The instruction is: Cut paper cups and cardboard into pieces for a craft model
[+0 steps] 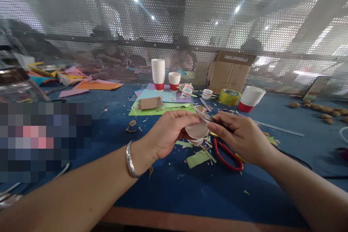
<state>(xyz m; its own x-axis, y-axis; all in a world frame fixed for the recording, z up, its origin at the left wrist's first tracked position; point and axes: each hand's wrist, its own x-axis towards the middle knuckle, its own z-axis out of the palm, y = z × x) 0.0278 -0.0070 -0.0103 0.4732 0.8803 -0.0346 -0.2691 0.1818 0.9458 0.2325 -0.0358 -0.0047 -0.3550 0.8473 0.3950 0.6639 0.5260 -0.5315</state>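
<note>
"One white cup piece (196, 130) in the head view, just right of frame centre; held how?"
"The left hand (172, 128) pinches its edge, round face toward the camera."
"The right hand (241, 136)?"
"Closed round a half-hidden tool (207, 119) slanting toward upper left."

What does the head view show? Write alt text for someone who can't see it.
A person's left hand holds a white paper piece, the right hand at its edge, grip partly hidden, above a blue table. Nearby are a red handle loop and green paper scraps; behind stand stacked paper cups and a yellow tape roll.
</note>
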